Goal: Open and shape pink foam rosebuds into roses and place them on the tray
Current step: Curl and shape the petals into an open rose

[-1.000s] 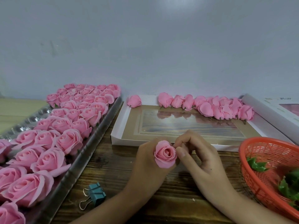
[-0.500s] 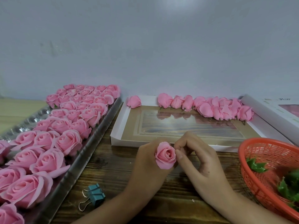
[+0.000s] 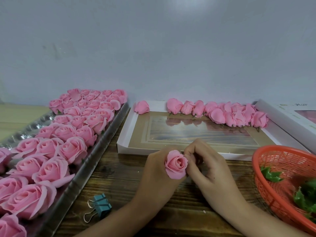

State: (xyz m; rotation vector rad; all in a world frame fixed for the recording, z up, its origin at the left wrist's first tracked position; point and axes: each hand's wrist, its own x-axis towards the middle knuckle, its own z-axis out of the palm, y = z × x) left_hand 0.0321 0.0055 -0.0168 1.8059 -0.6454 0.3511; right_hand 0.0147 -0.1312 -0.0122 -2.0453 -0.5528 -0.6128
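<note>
My left hand (image 3: 156, 175) grips a half-opened pink foam rose (image 3: 176, 164) from behind, above the wooden table. The fingertips of my right hand (image 3: 207, 166) pinch an outer petal on the rose's right side. On the left a silver tray (image 3: 95, 161) carries several rows of shaped pink roses (image 3: 73, 148). At the back, closed pink rosebuds (image 3: 220, 113) lie in a row inside a shallow white box lid (image 3: 124, 134), with one bud (image 3: 142, 107) apart at its left end.
An orange plastic basket (image 3: 280, 161) holding green leaf pieces (image 3: 271, 174) stands at the right, close to my right forearm. A teal binder clip (image 3: 100, 206) lies on the table beside the tray's edge. Another white box (image 3: 294, 117) sits at the back right. A grey wall is behind.
My right hand's fingers have curled in tighter against the rose's right side, and the rose has turned slightly in my left hand. Both hands stay in the same place.
</note>
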